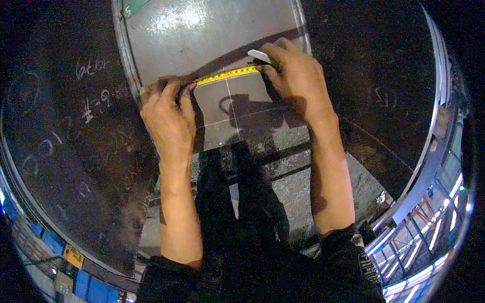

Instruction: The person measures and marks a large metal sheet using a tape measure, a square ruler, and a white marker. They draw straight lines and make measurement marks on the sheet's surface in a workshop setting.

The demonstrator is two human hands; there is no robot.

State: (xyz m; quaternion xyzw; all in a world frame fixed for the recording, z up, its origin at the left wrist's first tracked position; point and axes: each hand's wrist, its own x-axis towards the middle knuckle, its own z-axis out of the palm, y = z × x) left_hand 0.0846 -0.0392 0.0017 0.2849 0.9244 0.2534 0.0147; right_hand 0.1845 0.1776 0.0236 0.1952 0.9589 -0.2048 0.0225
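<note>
A yellow tape measure blade [226, 76] stretches across a grey metal plate [166, 43], crossing a thin white line drawn on it. My left hand [169, 108] pinches the blade's left end between thumb and fingers. At the other end, my right hand [300, 76] is closed on the blade, and a flat white stick, like a piece of marking chalk [258, 55], sticks out between its fingers. Whether the tape's case sits in that palm is hidden. A second white line runs crosswise on the plate, nearer to me. Shadows of my hands and head fall over the plate.
Raised rounded edges [126, 55] border the plate at left and right. Dark steel surfaces [65, 131] with chalk marks lie on both sides. Below, my dark-clothed legs stand over a grey floor [348, 187]. Blue objects [91, 285] and bright roof lights appear at the rim.
</note>
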